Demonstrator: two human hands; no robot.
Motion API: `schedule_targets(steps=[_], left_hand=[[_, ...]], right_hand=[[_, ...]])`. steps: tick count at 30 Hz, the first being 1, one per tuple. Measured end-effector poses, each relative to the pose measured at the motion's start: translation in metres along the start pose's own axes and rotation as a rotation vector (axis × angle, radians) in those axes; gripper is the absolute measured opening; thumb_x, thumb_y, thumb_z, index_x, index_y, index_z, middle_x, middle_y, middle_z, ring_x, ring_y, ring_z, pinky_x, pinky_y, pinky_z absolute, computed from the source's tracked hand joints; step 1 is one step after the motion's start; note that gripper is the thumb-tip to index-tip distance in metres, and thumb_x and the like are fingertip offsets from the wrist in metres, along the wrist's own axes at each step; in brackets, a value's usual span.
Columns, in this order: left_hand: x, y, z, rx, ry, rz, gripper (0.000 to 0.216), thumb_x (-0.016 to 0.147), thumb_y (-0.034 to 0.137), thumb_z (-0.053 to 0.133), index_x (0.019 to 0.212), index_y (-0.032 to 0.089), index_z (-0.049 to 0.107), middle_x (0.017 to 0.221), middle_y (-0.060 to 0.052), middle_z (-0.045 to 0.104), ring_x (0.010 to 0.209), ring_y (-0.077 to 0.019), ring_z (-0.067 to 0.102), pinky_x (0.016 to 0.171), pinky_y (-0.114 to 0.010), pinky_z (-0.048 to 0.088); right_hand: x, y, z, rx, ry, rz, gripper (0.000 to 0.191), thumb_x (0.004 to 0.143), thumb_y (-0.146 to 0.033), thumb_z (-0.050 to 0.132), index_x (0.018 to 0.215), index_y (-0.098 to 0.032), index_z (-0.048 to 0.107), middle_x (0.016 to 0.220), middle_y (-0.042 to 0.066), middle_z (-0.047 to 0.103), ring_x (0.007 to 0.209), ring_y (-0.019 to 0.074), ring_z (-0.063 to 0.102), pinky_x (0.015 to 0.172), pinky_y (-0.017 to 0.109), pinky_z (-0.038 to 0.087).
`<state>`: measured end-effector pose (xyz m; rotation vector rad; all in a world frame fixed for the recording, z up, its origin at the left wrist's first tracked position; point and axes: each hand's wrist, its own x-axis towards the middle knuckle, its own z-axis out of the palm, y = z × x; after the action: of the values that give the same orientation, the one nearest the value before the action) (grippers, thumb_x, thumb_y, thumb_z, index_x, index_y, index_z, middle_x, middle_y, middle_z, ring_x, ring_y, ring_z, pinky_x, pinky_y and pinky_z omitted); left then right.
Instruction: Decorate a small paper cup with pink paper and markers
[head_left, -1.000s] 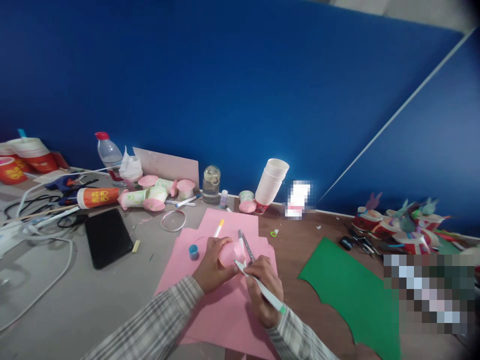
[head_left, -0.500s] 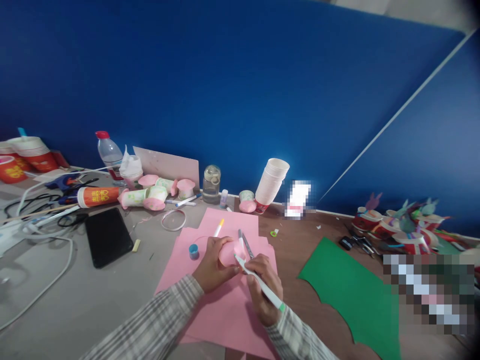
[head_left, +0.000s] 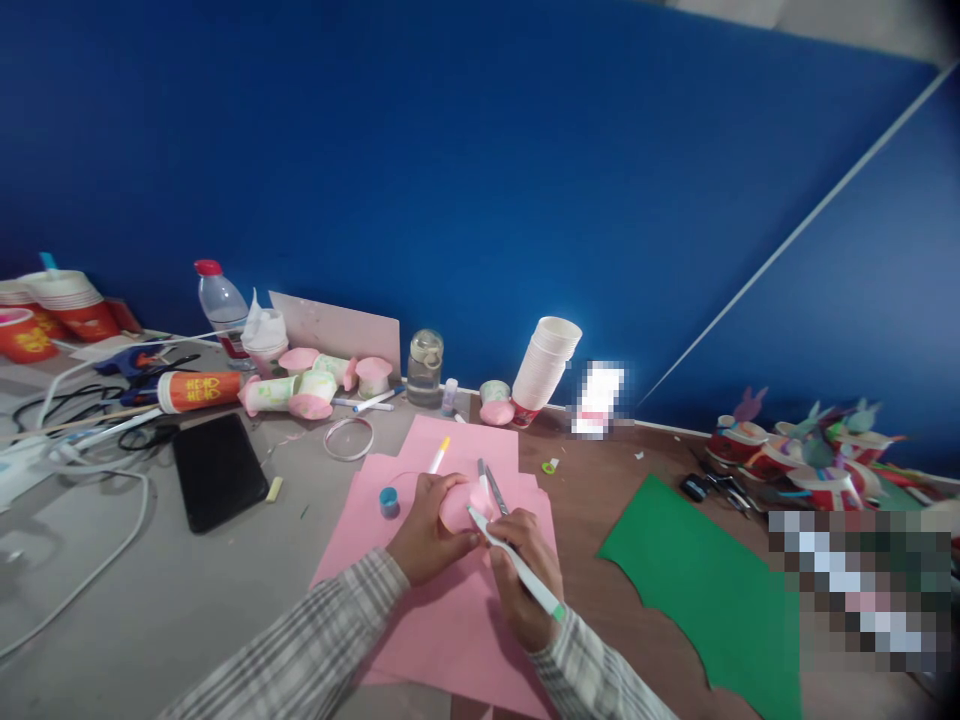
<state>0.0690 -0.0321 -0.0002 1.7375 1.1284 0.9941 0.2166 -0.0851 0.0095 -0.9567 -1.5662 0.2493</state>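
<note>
Head view: the rounded pink piece (head_left: 455,508) is over the pink sheets (head_left: 442,640), pinched by the fingers of the left hand (head_left: 421,530). Those of the right hand (head_left: 541,545) pinch a white marker (head_left: 525,572), tip at the piece — a loosened hold could let it skid. Scissors (head_left: 493,488) just beyond — if knocked — might scratch the sheets.

Diffuse light is falling; partition (head_left: 450,180) is looking dim. Pixelated white patch (head_left: 600,400) is glaring. Faint shadow is lying on paper (head_left: 439,640) by right hand (head_left: 526,572). Vignetting is blackening top-right corner; far-right cups (head_left: 831,490) are looking blurred.
</note>
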Motion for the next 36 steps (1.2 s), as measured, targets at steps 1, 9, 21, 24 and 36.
schedule_targets(steps=[1,9,21,24,36], left_hand=[[-0.0001,0.0004,0.0001,-0.003,0.0,-0.002,0.062,0.054,0.029,0.074,0.109,0.029,0.045,0.097,-0.001,0.043,0.101,-0.0251,0.045,0.094,-0.046,0.039],[-0.0006,0.0013,0.0003,-0.021,0.014,0.0,0.061,0.054,0.029,0.074,0.108,0.029,0.046,0.098,-0.001,0.043,0.101,-0.0251,0.045,0.093,-0.045,0.04],[-0.0003,0.0028,0.0,0.012,0.007,-0.007,0.059,0.055,0.033,0.073,0.108,0.029,0.046,0.097,-0.001,0.043,0.1,-0.0241,0.046,0.093,-0.044,0.039],[-0.0003,0.0007,0.0,0.002,0.001,-0.012,0.062,0.054,0.031,0.073,0.109,0.028,0.045,0.098,-0.001,0.042,0.101,-0.0245,0.044,0.092,-0.044,0.04],[0.0002,-0.0001,0.0003,0.024,0.009,0.01,0.063,0.054,0.029,0.074,0.109,0.029,0.044,0.098,0.0,0.042,0.1,-0.0232,0.046,0.092,-0.042,0.04]], right_hand=[[0.0002,-0.0004,0.0,-0.005,-0.003,0.0,0.011,0.079,-0.023,0.053,0.084,-0.021,0.063,0.07,0.001,0.063,0.066,0.0189,0.059,0.064,0.036,0.05],[0.0025,-0.0017,0.0011,-0.016,-0.017,-0.024,0.012,0.079,-0.024,0.054,0.086,-0.021,0.064,0.072,0.002,0.063,0.069,0.0193,0.06,0.064,0.035,0.051],[0.0013,0.0003,0.0,-0.013,-0.019,-0.064,0.012,0.078,-0.021,0.055,0.086,-0.022,0.064,0.071,0.001,0.065,0.066,0.019,0.06,0.065,0.036,0.05],[0.0004,0.0006,-0.0006,-0.019,0.005,-0.049,0.012,0.078,-0.023,0.054,0.085,-0.023,0.064,0.07,0.001,0.064,0.065,0.019,0.06,0.065,0.037,0.049],[0.001,-0.002,-0.0009,0.001,0.017,-0.052,0.012,0.079,-0.023,0.053,0.085,-0.022,0.064,0.069,0.001,0.065,0.062,0.0185,0.059,0.064,0.037,0.048]])
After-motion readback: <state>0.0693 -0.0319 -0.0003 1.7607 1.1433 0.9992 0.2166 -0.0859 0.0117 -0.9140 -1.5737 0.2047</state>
